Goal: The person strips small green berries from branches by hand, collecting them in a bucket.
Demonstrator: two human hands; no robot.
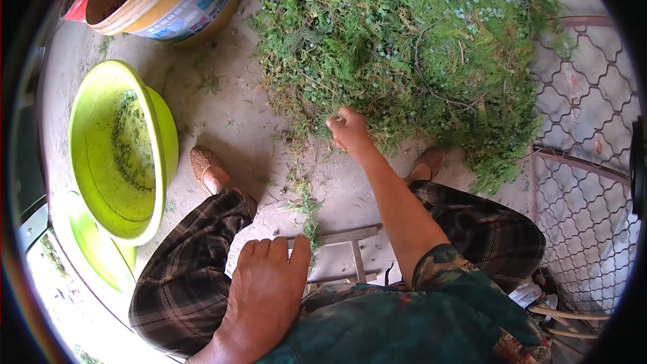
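Observation:
My left hand [266, 283] is low in the middle between my knees, back of the hand up, fingers curled down and hidden. A thin green juniper sprig [308, 209] comes out beside its thumb side and crosses the stool bar. My right hand [350, 133] is stretched forward at the near edge of a large heap of juniper branches [404, 47] with small bluish berries. Its fingers are closed in a pinch, with a tiny pale bit showing at the fingertips; I cannot tell what it is.
A lime-green basin [101, 162] with green bits inside leans at left, over another green basin [94, 243]. Behind them stands a yellow-brown bucket [202, 7]. A wire mesh panel [579, 94] lies at right. A wooden stool frame [357, 256] is between my legs.

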